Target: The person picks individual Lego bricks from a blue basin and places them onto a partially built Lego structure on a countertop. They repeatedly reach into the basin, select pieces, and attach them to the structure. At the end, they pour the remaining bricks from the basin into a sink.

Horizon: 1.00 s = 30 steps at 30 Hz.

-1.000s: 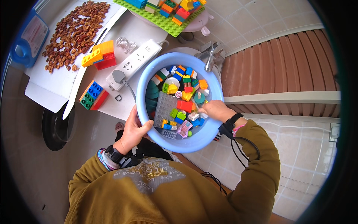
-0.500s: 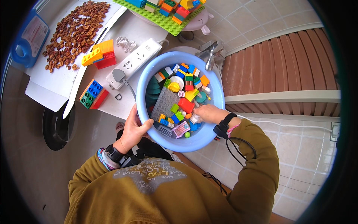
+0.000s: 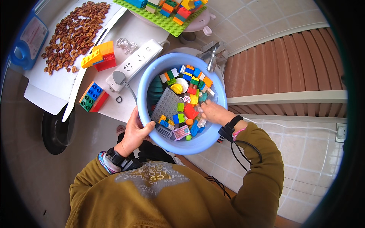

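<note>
A person held a round blue basin in front of their chest, just past the edge of a white table. The left hand gripped the near left rim of the basin, with the thumb inside the rim and the fingers curled under it. The right hand was inside the basin on its right side, lying down among the toy blocks. Its fingers were bent a little, but I could not tell if they had hold of a block. The blocks were many colours: red, yellow, green, blue and orange. A grey bumpy plate lay in the middle of the basin, between the two hands. On the table, left of the basin, lay a white power strip, very near the rim. Farther left were a yellow and red block stack and a blue, green and red block stack. A pile of brown dried bits lay on white paper at the far left. A green base plate with blocks on it sat at the top.
</note>
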Each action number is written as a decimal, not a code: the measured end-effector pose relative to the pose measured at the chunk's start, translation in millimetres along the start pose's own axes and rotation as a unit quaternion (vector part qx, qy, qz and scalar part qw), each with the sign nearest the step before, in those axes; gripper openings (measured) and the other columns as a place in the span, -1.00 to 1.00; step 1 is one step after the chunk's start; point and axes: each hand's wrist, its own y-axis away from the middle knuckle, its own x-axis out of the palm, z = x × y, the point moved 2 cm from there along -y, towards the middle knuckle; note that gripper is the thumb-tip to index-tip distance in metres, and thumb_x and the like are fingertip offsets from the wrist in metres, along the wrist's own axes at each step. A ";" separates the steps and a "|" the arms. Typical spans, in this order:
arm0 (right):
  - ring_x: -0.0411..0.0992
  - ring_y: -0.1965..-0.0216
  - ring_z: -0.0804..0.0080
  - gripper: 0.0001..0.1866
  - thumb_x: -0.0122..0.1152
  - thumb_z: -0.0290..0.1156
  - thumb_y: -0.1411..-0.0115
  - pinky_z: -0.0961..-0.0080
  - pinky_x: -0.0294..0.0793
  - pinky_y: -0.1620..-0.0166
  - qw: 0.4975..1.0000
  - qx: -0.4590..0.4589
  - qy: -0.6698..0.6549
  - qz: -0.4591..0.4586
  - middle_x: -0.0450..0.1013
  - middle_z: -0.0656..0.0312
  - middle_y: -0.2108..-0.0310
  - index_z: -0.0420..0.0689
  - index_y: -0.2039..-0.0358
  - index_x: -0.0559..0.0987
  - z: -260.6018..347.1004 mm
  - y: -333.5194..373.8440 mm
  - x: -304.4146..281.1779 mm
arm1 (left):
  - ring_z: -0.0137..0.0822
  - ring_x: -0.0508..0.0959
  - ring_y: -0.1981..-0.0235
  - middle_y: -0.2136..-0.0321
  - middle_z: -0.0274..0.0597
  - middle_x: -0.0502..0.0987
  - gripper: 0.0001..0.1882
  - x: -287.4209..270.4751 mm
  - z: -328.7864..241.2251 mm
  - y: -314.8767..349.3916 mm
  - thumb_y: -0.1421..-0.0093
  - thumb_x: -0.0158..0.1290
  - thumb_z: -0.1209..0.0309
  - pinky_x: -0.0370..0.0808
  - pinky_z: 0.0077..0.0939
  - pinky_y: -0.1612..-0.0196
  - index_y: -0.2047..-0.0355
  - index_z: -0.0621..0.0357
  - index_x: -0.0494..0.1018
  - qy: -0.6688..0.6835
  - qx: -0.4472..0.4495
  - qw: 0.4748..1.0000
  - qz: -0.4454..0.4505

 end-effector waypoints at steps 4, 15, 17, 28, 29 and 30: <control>0.55 0.16 -0.05 -0.79 0.02 -0.46 -0.26 0.13 0.57 0.11 0.998 -0.057 0.021 -0.008 0.53 -0.09 0.20 -0.18 0.13 0.55 7.2 -5.7 2.8 | -0.43 0.58 0.43 0.19 -0.21 0.46 -0.21 0.6 -0.5 1.8 -0.24 0.17 0.45 0.59 -0.57 0.54 -0.38 0.11 0.00 0.006 -0.010 1.000 -0.004; 0.53 0.27 -0.24 -0.79 0.24 -0.33 -0.24 0.05 0.52 0.15 0.977 -0.012 -0.157 -0.147 0.53 -0.18 0.27 -0.21 0.23 0.56 -20.3 10.5 -8.5 | -0.39 0.60 0.40 0.19 -0.18 0.44 -0.20 1.0 -2.3 0.1 -0.23 0.16 0.46 0.67 -0.51 0.48 -0.38 0.12 -0.02 -0.014 0.002 1.000 -0.003; 0.53 0.27 -0.23 -0.84 0.17 -0.45 -0.24 0.07 0.54 0.15 0.972 0.019 -0.208 -0.106 0.53 -0.17 0.25 -0.20 0.19 0.55 -15.5 1.2 4.7 | -0.39 0.60 0.41 0.21 -0.20 0.44 -0.20 0.0 -1.9 0.8 -0.23 0.16 0.46 0.65 -0.52 0.50 -0.38 0.12 -0.02 -0.015 0.000 1.000 -0.014; 0.44 0.03 -0.17 -0.73 0.11 -0.36 -0.26 0.13 0.42 -0.08 0.983 0.062 -0.173 -0.022 0.42 -0.23 0.14 -0.18 0.08 0.56 -12.2 10.5 -8.5 | -0.45 0.56 0.47 0.28 -0.23 0.46 -0.19 -1.1 0.1 1.2 -0.24 0.17 0.44 0.54 -0.63 0.55 -0.39 0.11 -0.02 -0.022 -0.006 1.000 -0.007; 0.44 0.03 -0.18 -0.73 0.12 -0.37 -0.26 0.14 0.43 -0.07 0.984 0.071 -0.157 -0.036 0.42 -0.23 0.14 -0.18 0.08 0.56 -14.6 7.1 -6.2 | -0.45 0.56 0.48 0.28 -0.24 0.46 -0.19 -1.0 -0.3 1.3 -0.24 0.17 0.43 0.54 -0.63 0.55 -0.39 0.11 -0.02 -0.022 -0.004 1.000 -0.012; 0.45 0.06 -0.19 -0.76 0.10 -0.43 -0.25 0.15 0.46 -0.02 0.991 0.039 -0.115 -0.053 0.43 -0.21 0.17 -0.20 0.09 0.55 -13.9 2.3 -2.8 | -0.46 0.56 0.48 0.28 -0.24 0.45 -0.19 -1.0 -0.4 1.3 -0.24 0.17 0.43 0.54 -0.63 0.55 -0.39 0.11 -0.02 -0.023 -0.007 1.000 -0.007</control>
